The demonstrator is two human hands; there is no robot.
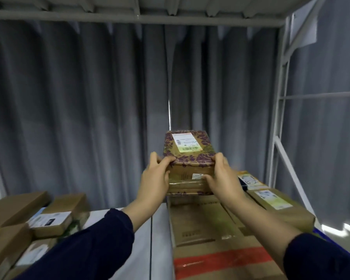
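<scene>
A small brown parcel (187, 158) with a purple flower print and a white shipping label on top sits at the centre, above a stack of cardboard boxes (206, 229). My left hand (155, 178) grips its left side, thumb over the top front edge. My right hand (223, 176) grips its right side the same way, fingers curled round the front. The parcel's underside is hidden, so whether it rests on the stack or is lifted is unclear. Dark blue sleeves cover both forearms.
Several labelled cardboard parcels (55, 219) lie at the left on a white shelf (143, 229). More labelled boxes (275, 201) lie to the right. A grey curtain (89, 108) hangs behind. White metal rack posts (279, 118) stand at the right, with a shelf overhead.
</scene>
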